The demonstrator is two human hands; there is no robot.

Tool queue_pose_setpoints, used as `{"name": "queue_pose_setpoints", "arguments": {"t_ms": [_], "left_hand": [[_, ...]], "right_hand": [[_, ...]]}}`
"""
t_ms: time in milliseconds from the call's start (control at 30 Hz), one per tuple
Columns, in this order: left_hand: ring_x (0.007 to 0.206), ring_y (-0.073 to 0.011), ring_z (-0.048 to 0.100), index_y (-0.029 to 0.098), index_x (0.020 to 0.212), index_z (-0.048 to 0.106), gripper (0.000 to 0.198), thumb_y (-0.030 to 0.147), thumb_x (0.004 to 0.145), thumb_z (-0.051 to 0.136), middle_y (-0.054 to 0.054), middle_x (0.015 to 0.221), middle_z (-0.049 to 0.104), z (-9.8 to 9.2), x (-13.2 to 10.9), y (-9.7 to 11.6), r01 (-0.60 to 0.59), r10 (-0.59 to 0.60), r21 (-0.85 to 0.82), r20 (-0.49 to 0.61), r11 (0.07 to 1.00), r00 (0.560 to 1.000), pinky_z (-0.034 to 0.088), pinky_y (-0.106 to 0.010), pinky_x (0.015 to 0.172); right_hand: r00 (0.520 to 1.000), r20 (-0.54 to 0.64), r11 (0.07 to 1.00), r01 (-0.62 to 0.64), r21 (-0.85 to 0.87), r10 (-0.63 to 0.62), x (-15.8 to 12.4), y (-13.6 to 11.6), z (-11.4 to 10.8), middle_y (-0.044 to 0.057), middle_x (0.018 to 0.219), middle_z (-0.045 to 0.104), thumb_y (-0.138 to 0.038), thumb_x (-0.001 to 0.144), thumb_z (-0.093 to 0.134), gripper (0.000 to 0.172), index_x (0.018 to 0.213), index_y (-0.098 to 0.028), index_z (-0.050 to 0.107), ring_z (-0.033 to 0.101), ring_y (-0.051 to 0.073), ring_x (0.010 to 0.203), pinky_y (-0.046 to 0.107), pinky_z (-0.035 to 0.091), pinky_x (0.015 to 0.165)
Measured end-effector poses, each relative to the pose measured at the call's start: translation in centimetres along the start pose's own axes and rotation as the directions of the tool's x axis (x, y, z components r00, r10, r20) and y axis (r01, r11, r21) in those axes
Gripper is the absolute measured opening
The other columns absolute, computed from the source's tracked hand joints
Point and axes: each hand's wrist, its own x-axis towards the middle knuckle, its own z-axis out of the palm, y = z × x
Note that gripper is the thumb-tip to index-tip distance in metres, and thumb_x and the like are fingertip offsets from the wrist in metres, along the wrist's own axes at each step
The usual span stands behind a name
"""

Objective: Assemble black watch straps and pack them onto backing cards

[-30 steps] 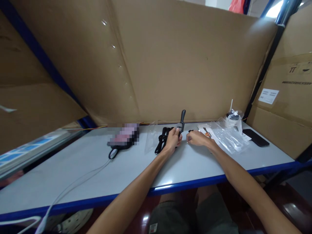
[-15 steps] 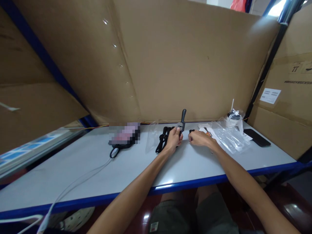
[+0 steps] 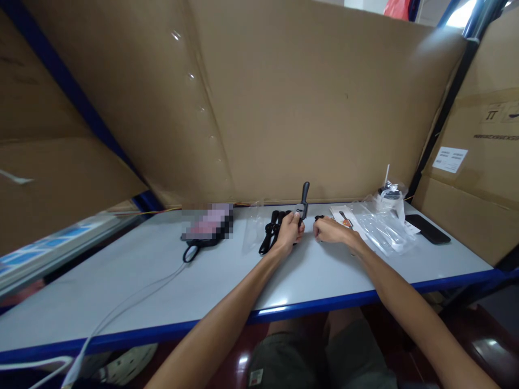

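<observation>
My left hand point(image 3: 291, 229) is closed around a black two-handled tool, a spokeshave point(image 3: 305, 193), with one handle pointing up and away from me. Its other handle is hidden in my fingers. Just left of that hand, several more black spokeshaves point(image 3: 266, 240) lie side by side on the table. My right hand point(image 3: 330, 229) rests low over the tabletop with its fingers curled closed. A small dark piece point(image 3: 319, 218) shows at its knuckles; what the fingers hold is hidden.
Clear plastic sleeves point(image 3: 385, 235) and a printed card point(image 3: 344, 216) lie right of my right hand. Beyond them are a plastic-wrapped container point(image 3: 390, 195) and a dark phone-like slab point(image 3: 427, 228). A blurred-out device point(image 3: 207, 227) with a cable lies left. Cardboard point(image 3: 284, 108) walls the back.
My right wrist has shifted very slightly, showing a bit more of the printed card. The left hand keeps its hold on the spokeshave.
</observation>
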Motion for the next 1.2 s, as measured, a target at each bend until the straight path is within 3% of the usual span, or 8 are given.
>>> {"name": "queue_pose_setpoints", "arguments": {"t_ms": [333,433,500,567,633,800,1067,1200], "left_hand": [[0.036,-0.0053,0.025,0.024,0.079,0.035,0.031,0.043,0.097,0.051,0.009,0.050,0.039,0.1,-0.2,0.2,0.015,-0.015,-0.005,-0.010,1.000,1.000,0.014,-0.017,0.038],[0.037,-0.0053,0.025,0.023,0.077,0.035,0.029,0.038,0.098,0.048,0.009,0.051,0.039,0.1,-0.2,0.4,0.023,-0.023,-0.023,-0.016,0.999,1.000,0.014,-0.017,0.037],[0.037,-0.0055,0.026,0.023,0.077,0.036,0.028,0.037,0.099,0.047,0.008,0.051,0.039,0.0,-0.2,0.5,0.032,-0.033,-0.037,-0.027,0.999,0.999,0.015,-0.017,0.037],[0.037,-0.0054,0.026,0.023,0.077,0.036,0.028,0.037,0.099,0.047,0.008,0.052,0.039,-0.1,-0.2,0.6,0.045,-0.047,-0.051,-0.036,0.998,0.998,0.015,-0.017,0.037],[0.038,-0.0050,0.026,0.022,0.077,0.037,0.029,0.037,0.099,0.048,0.008,0.052,0.039,-0.1,-0.3,0.7,0.057,-0.060,-0.067,-0.032,0.996,0.998,0.015,-0.017,0.038],[0.038,-0.0047,0.025,0.022,0.076,0.038,0.030,0.037,0.098,0.050,0.008,0.052,0.039,-0.1,-0.4,0.8,0.072,-0.073,-0.083,-0.018,0.994,0.997,0.013,-0.017,0.038],[0.038,-0.0049,0.026,0.023,0.075,0.036,0.031,0.038,0.096,0.053,0.008,0.052,0.039,0.0,-0.5,0.8,0.072,-0.072,-0.083,-0.002,0.994,0.997,0.014,-0.016,0.038],[0.038,-0.0049,0.026,0.023,0.077,0.036,0.029,0.037,0.095,0.054,0.008,0.052,0.039,0.0,-0.4,0.8,0.077,-0.077,-0.078,0.002,0.994,0.997,0.014,-0.017,0.038]], "right_hand": [[0.986,0.099,0.983,-0.146,0.109,0.135,-0.5,0.0,-1.1,0.005,0.082,0.076,-0.021,0.078,0.077,0.019,0.095,-0.015,0.076,0.065,0.013,0.062,0.021,0.040,0.058],[0.978,-0.096,0.976,-0.171,0.138,0.185,-0.5,1.1,-2.0,0.005,0.089,0.078,-0.023,0.085,0.070,0.012,0.092,-0.018,0.077,0.069,0.015,0.076,0.020,0.041,0.063],[0.921,-0.291,0.965,-0.227,0.134,0.257,-0.5,1.9,-2.4,0.006,0.096,0.078,-0.022,0.090,0.063,0.016,0.094,-0.020,0.078,0.070,0.018,0.090,0.021,0.042,0.069],[0.875,-0.367,0.949,-0.296,0.107,0.315,-0.6,2.4,-2.6,0.007,0.102,0.078,-0.022,0.090,0.061,0.018,0.097,-0.020,0.077,0.069,0.021,0.098,0.023,0.042,0.072],[0.892,-0.317,0.945,-0.321,0.061,0.323,-0.6,2.7,-2.3,0.009,0.104,0.078,-0.023,0.088,0.065,0.018,0.100,-0.020,0.077,0.069,0.023,0.102,0.024,0.042,0.074],[0.968,-0.113,0.972,-0.231,-0.043,0.226,-0.2,2.5,-1.0,0.010,0.114,0.075,-0.035,0.082,0.077,0.029,0.107,-0.020,0.076,0.067,0.025,0.107,0.025,0.042,0.074],[0.944,-0.195,0.964,-0.262,0.056,0.267,0.6,3.6,-0.3,0.007,0.108,0.073,-0.034,0.069,0.087,0.044,0.106,-0.017,0.070,0.065,0.020,0.095,0.022,0.037,0.064],[0.928,-0.214,0.942,-0.261,0.213,0.305,1.1,3.9,0.0,0.004,0.095,0.073,-0.022,0.073,0.081,0.030,0.101,-0.017,0.071,0.065,0.016,0.087,0.020,0.037,0.062]]}}
